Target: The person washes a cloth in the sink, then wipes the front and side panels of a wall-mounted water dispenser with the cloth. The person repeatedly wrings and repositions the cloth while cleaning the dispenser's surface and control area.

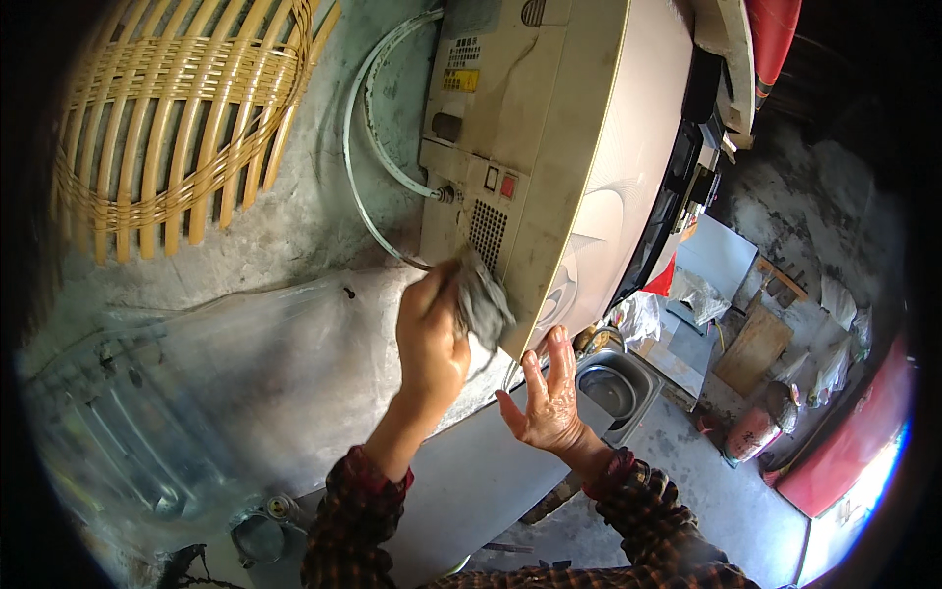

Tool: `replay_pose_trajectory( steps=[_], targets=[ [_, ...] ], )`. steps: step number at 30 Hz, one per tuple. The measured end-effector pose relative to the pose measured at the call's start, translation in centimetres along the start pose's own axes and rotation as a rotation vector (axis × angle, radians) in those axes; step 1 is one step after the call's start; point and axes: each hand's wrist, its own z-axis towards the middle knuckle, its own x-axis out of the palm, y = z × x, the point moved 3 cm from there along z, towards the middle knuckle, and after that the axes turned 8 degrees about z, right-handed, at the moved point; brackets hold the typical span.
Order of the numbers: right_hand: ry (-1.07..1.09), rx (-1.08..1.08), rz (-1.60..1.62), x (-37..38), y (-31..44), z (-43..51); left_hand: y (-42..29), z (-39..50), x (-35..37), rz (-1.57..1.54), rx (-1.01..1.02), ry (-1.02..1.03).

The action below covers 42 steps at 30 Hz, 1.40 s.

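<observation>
My left hand (pixel 430 335) grips a crumpled grey cloth (pixel 483 303), which is blurred and lies against the lower corner of a beige box-shaped appliance (pixel 526 184). Just above the cloth are a vent grille (pixel 487 228) and a red rocker switch (pixel 508 186). A white hose (pixel 353 147) curves out from the appliance's underside, its far end passing behind my left hand. On the smooth front panel (pixel 589 250), at its bottom edge, the fingertips of my right hand (pixel 544 401) rest spread apart. That hand looks wet and holds nothing.
A woven bamboo basket (pixel 176 110) hangs on the wall at upper left. Clear plastic sheeting (pixel 243 383) covers the wall below it. A grey countertop (pixel 471 471), a steel sink (pixel 647 390), and a metal cup (pixel 259 537) lie below. Wooden boards (pixel 754 350) are at right.
</observation>
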Motion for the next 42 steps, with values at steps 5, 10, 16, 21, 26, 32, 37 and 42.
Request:
replay_pose_trajectory(
  steps=[5,10,16,21,26,32,37,42],
  targets=[
    [0.006,-0.022,-0.013,-0.1,-0.2,0.0,-2.0,3.9,0.4,-0.104,0.066,-0.083],
    [0.007,-0.029,0.005,0.0,-0.6,-0.2,-2.8,5.4,0.8,-0.067,0.107,-0.063],
    [-0.006,-0.067,0.036,0.2,-0.5,-0.3,-4.5,2.8,-0.3,-0.123,-0.008,-0.049],
    [0.039,-0.035,-0.015,-0.4,-0.5,-0.2,-5.4,6.7,0.7,-0.119,0.098,-0.093],
    [0.067,-0.042,0.01,-0.9,-0.8,-0.2,-5.8,7.5,1.0,-0.076,0.096,-0.118],
    [0.129,0.001,0.034,-0.9,-0.7,-0.4,-4.8,1.7,-0.1,-0.134,-0.045,-0.04],
    [-0.017,-0.074,0.018,-0.8,0.0,0.3,-6.0,5.3,-0.5,-0.2,0.031,-0.12],
    [0.137,-0.018,-0.017,-1.3,-0.3,0.2,-6.7,15.1,1.8,-0.045,0.239,-0.203]
  ],
)
